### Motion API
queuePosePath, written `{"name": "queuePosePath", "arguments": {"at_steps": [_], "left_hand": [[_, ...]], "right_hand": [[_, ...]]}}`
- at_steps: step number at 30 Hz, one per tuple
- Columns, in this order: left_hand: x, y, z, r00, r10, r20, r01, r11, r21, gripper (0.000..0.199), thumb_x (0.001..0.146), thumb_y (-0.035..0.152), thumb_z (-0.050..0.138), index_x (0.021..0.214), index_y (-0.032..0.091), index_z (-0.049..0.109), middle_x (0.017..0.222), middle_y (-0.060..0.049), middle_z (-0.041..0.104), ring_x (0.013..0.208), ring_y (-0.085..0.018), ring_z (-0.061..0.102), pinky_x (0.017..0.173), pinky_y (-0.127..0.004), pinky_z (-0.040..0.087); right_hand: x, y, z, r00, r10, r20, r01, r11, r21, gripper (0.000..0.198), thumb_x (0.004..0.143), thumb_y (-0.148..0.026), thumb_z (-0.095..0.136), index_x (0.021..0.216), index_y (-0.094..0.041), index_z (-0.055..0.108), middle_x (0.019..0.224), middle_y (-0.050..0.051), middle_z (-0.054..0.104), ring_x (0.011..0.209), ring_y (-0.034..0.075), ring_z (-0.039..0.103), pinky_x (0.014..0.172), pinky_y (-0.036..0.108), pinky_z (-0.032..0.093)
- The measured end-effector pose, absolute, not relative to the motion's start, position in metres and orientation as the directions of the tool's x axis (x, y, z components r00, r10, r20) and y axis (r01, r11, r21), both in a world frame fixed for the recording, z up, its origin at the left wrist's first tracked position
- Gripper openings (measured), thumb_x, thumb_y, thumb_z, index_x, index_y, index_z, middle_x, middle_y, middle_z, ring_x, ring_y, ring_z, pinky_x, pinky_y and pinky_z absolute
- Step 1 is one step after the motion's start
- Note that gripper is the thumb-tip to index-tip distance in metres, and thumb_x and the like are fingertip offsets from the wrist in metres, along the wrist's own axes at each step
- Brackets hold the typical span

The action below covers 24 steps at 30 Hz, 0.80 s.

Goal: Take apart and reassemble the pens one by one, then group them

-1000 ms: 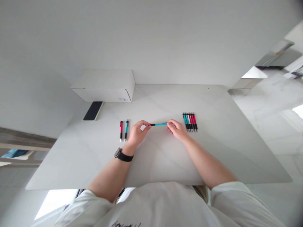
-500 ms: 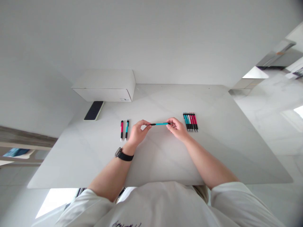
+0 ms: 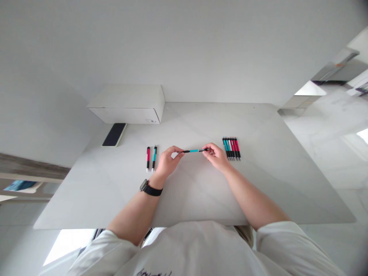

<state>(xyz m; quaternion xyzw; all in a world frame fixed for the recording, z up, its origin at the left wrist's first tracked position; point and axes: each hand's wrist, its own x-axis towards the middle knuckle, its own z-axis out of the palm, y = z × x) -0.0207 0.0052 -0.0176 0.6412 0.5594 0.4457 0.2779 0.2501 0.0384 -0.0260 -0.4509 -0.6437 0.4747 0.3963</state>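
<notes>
A teal and black pen (image 3: pixel 194 151) is held level above the table between my two hands. My left hand (image 3: pixel 170 159) pinches its black grip end with thumb and fingertips. At the other end my right hand (image 3: pixel 215 155) pinches the black clip end. To the left of my left hand lie a red pen (image 3: pixel 148 158) and a teal pen (image 3: pixel 154 157), side by side with tips toward me. Just beyond my right hand, a tight row of several pens (image 3: pixel 231 148) in teal, white and red lies on the table.
The white marbled table (image 3: pixel 201 199) stands against a wall. A closed white box (image 3: pixel 126 107) sits at the back left, with a dark-screened phone (image 3: pixel 114 134) in front of it. A black watch (image 3: pixel 151 188) is on my left wrist.
The held pen's side facing me looks different: the clip and a pale patch now show near my right fingers, so it seems turned about its length. Both hands stay almost in place.
</notes>
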Motion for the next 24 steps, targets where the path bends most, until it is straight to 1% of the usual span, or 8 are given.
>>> {"name": "queuePosePath", "arguments": {"at_steps": [6, 11, 17, 24], "left_hand": [[-0.021, 0.006, -0.019, -0.026, 0.966, 0.259, 0.437, -0.222, 0.872, 0.016, 0.093, 0.039, 0.072, 0.099, 0.024, 0.074, 0.099, -0.005, 0.077, 0.096, -0.023, 0.071, 0.092, -0.039, 0.054], [-0.022, 0.008, -0.025, -0.054, 0.971, 0.234, 0.384, -0.196, 0.902, 0.018, 0.092, 0.041, 0.073, 0.097, 0.024, 0.074, 0.098, -0.006, 0.076, 0.097, -0.023, 0.071, 0.094, -0.039, 0.054], [-0.025, 0.013, -0.033, -0.085, 0.98, 0.181, 0.229, -0.158, 0.96, 0.025, 0.088, 0.045, 0.078, 0.099, 0.022, 0.073, 0.096, -0.007, 0.075, 0.095, -0.022, 0.071, 0.088, -0.036, 0.055], [-0.026, 0.019, -0.033, -0.088, 0.992, 0.091, 0.0, -0.091, 0.996, 0.033, 0.083, 0.045, 0.083, 0.1, 0.02, 0.069, 0.091, -0.005, 0.072, 0.086, -0.018, 0.068, 0.08, -0.031, 0.054]], "right_hand": [[0.251, 0.04, -0.027, -0.222, 0.971, 0.094, 0.148, 0.129, -0.98, 0.035, 0.088, -0.051, 0.071, 0.111, -0.025, 0.066, 0.087, 0.002, 0.063, 0.076, 0.018, 0.061, 0.065, 0.03, 0.056], [0.253, 0.041, -0.025, -0.227, 0.972, 0.065, 0.079, 0.085, -0.993, 0.036, 0.088, -0.052, 0.072, 0.112, -0.025, 0.064, 0.083, 0.001, 0.063, 0.075, 0.018, 0.061, 0.064, 0.03, 0.056], [0.253, 0.042, -0.015, -0.154, 0.983, 0.097, -0.017, 0.095, -0.995, 0.036, 0.086, -0.051, 0.075, 0.108, -0.024, 0.064, 0.082, 0.001, 0.063, 0.074, 0.017, 0.061, 0.061, 0.029, 0.052], [0.259, 0.042, 0.002, -0.097, 0.989, 0.109, -0.021, 0.108, -0.994, 0.037, 0.086, -0.054, 0.074, 0.106, -0.025, 0.063, 0.08, 0.001, 0.06, 0.072, 0.018, 0.061, 0.06, 0.03, 0.053]]}}
